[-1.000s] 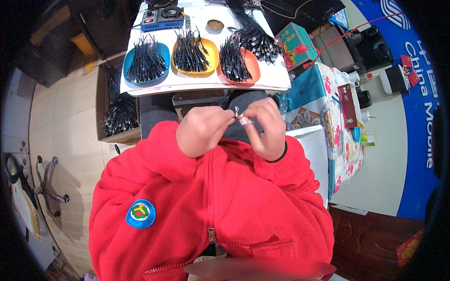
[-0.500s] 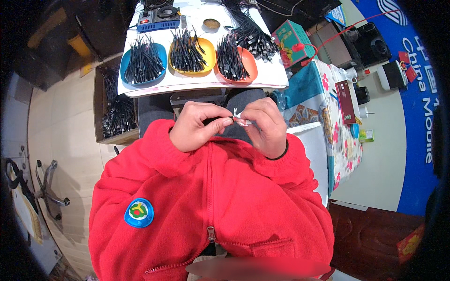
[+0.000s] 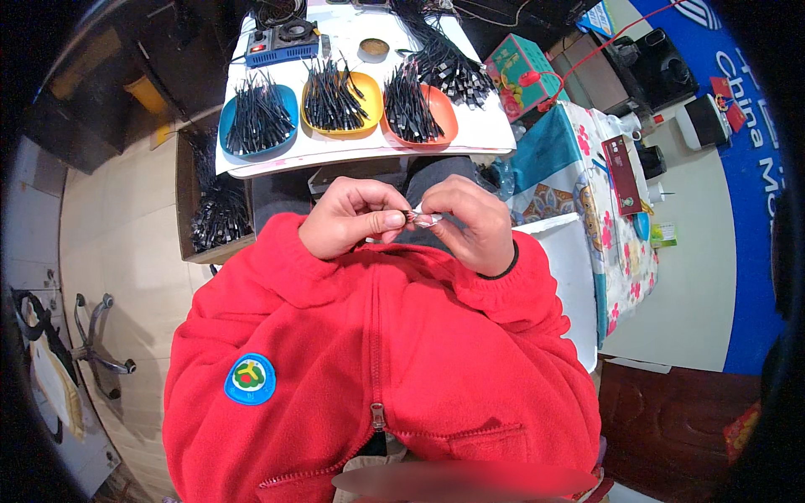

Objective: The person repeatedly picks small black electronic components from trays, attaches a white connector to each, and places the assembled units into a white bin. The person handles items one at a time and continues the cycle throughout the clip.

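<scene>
My left hand (image 3: 348,216) and my right hand (image 3: 471,222) meet close in front of my chest, above my red jacket. Between their fingertips they pinch one small part (image 3: 422,220), dark at one end and shiny and pale at the other; its shape is too small to tell. Beyond the hands a white table (image 3: 482,132) carries a blue dish (image 3: 256,117), a yellow dish (image 3: 340,99) and an orange dish (image 3: 417,111), each heaped with short black cable pieces.
A cardboard box (image 3: 211,210) of more black pieces stands on the floor at the table's left. A blue device (image 3: 281,44) and a small round tin (image 3: 374,49) sit at the table's far side. A teal box (image 3: 521,75) and a patterned cloth-covered surface (image 3: 616,218) lie right.
Both hands have stayed together on the small part, shifting slightly lower and closer to my chest. The view has tilted a little; the table looks farther up.
</scene>
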Motion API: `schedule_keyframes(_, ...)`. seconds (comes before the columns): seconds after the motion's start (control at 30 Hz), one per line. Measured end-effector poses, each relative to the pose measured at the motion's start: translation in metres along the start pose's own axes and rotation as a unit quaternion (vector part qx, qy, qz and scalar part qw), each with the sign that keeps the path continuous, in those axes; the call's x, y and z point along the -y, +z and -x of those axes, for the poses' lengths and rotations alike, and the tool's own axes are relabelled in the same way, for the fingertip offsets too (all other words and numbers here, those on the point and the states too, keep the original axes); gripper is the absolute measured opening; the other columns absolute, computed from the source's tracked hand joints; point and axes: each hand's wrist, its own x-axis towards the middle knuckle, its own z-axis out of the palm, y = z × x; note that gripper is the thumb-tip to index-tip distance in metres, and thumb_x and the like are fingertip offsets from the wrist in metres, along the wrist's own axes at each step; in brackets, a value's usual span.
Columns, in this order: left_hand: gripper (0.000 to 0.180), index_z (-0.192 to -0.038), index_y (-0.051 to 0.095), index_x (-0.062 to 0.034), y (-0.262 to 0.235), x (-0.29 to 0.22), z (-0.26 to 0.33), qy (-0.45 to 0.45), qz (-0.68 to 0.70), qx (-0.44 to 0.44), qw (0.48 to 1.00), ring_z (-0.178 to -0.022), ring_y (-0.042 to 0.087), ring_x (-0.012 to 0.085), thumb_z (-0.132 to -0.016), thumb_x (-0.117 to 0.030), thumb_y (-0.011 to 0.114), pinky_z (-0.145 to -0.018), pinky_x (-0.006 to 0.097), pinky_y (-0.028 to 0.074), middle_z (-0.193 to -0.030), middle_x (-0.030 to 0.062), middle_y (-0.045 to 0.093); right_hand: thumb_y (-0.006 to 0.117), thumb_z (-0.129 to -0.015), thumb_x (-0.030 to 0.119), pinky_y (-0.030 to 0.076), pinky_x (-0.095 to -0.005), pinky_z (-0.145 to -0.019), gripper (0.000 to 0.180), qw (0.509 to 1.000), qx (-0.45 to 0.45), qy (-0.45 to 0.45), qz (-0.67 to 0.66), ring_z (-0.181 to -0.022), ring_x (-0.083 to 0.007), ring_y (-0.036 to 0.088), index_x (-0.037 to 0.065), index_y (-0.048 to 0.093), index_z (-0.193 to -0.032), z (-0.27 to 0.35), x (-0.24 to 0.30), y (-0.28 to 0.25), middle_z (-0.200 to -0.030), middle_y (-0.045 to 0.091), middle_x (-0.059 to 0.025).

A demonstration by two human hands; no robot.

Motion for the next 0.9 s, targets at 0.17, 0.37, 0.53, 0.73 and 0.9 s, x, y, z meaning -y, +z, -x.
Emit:
schedule_keyframes(0.17,0.015,-0.097,0.063,0.0020,0.004,0.007,0.001,0.044,0.014,-0.036,0.998,-0.062,0.050,0.0046,-0.089,-0.010,0.061,-0.055,0.018,0.039,-0.074,0.0017,0.060,0.069,-0.070,-0.003,0.048,-0.0330,-0.065,0.018,0.999,-0.041,0.005,0.034,-0.072,-0.0267,0.058,0.001,0.059,-0.084,0.009,0.002,-0.007,-0.080,0.061,-0.0096)
schedule_keyframes(0.37,0.013,-0.096,0.062,0.0041,0.001,0.012,0.000,0.074,0.139,-0.013,0.987,-0.061,0.051,0.0070,-0.088,-0.006,0.060,-0.053,0.020,0.038,-0.080,0.0059,0.063,0.071,-0.072,0.002,0.050,-0.0336,-0.072,0.025,0.992,-0.065,0.003,0.110,-0.083,-0.0267,0.062,0.002,0.065,-0.096,0.012,-0.006,-0.012,-0.094,0.063,-0.0110)
schedule_keyframes(0.53,0.013,-0.095,0.062,0.0042,0.002,0.013,0.000,0.069,0.159,-0.002,0.985,-0.061,0.051,0.0081,-0.088,-0.006,0.061,-0.052,0.021,0.037,-0.079,0.0063,0.062,0.071,-0.065,0.001,0.050,-0.0338,-0.071,0.032,0.992,-0.096,-0.070,0.052,-0.082,-0.0259,0.062,0.004,0.065,-0.096,0.001,-0.006,0.003,-0.094,0.063,-0.0092)
schedule_keyframes(0.73,0.010,-0.094,0.062,0.0033,0.005,0.011,0.002,0.055,0.141,-0.013,0.988,-0.060,0.051,0.0088,-0.088,-0.005,0.059,-0.052,0.021,0.036,-0.074,0.0053,0.061,0.069,-0.064,-0.004,0.047,-0.0340,-0.067,0.026,0.986,-0.102,-0.121,0.044,-0.075,-0.0252,0.059,0.003,0.062,-0.088,-0.010,-0.003,0.011,-0.086,0.061,-0.0085)
schedule_keyframes(0.9,0.011,-0.093,0.062,0.0041,0.000,-0.001,0.002,0.189,-0.293,-0.043,0.936,-0.060,0.058,0.0152,-0.082,0.003,0.060,-0.052,0.027,0.043,-0.070,0.0086,0.060,0.062,-0.080,0.001,0.044,-0.0285,-0.068,0.010,0.997,-0.013,0.042,-0.066,-0.074,-0.0197,0.053,0.000,0.056,-0.087,0.001,-0.001,0.008,-0.082,0.057,-0.0075)
